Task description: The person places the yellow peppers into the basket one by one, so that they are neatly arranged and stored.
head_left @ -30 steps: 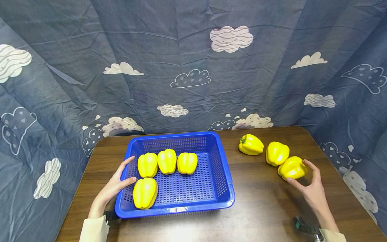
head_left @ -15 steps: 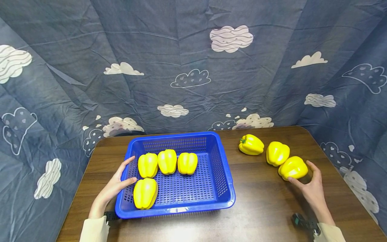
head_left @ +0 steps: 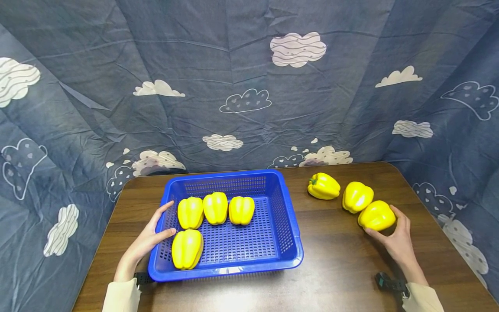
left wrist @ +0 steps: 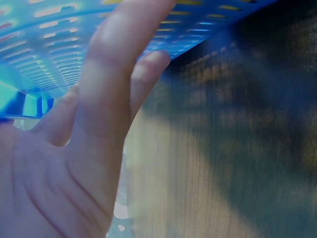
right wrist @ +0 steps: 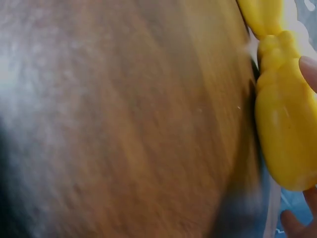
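At the left of the head view my left hand holds the left side of a blue plastic basket, thumb and a finger over its rim. The left wrist view has other fingers against the slotted basket wall. On the right, my right hand grips a yellow bell pepper between thumb and fingers, low at the table. The right wrist view shows this pepper with the thumb on one side and fingertips at its end. A second pepper lies right beside it.
Inside the basket lie several yellow bell peppers, grouped toward the left and back. Another pepper with a green stem lies on the brown wooden table behind. A dark blue cloud-patterned curtain stands behind the table.
My right hand has shifted slightly left and closed in around the nearest pepper, its thumb moving along the front side. The left hand and basket have stayed still.
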The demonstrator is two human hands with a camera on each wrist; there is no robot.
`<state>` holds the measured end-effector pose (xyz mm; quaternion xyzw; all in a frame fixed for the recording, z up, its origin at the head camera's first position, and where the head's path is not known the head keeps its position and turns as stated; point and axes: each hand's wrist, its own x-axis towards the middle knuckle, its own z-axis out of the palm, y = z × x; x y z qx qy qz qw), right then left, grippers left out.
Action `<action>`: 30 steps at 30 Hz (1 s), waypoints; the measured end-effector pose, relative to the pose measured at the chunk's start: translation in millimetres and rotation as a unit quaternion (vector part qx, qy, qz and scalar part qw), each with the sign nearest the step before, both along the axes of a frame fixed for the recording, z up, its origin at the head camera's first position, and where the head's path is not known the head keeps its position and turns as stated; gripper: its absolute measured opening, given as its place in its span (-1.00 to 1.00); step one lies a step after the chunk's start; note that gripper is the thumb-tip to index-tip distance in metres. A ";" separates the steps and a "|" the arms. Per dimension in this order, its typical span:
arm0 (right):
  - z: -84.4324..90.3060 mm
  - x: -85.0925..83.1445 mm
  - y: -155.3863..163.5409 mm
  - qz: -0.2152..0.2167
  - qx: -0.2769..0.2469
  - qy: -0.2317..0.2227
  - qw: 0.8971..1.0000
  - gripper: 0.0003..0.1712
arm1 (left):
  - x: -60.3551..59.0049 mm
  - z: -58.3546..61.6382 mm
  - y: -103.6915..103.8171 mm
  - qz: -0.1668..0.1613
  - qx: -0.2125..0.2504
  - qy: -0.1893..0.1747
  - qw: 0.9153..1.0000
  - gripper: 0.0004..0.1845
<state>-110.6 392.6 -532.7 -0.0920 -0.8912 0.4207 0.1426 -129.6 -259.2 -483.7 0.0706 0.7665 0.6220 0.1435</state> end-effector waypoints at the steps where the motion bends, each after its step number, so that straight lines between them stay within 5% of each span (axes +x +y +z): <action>1: -0.4 -0.3 -0.9 -0.003 0.003 -0.001 1.000 0.15 | 0.1 0.1 0.0 0.001 0.000 -0.001 1.000 -0.21; 11: 2.8 0.6 -6.9 -0.035 0.001 -0.005 0.999 0.14 | -0.4 0.7 0.6 -0.002 -0.010 0.007 1.000 -0.22; 30: 41.0 12.2 -30.5 -0.031 -0.044 0.029 0.998 0.11 | -0.3 -0.7 -0.1 -0.003 0.008 0.003 1.000 -0.22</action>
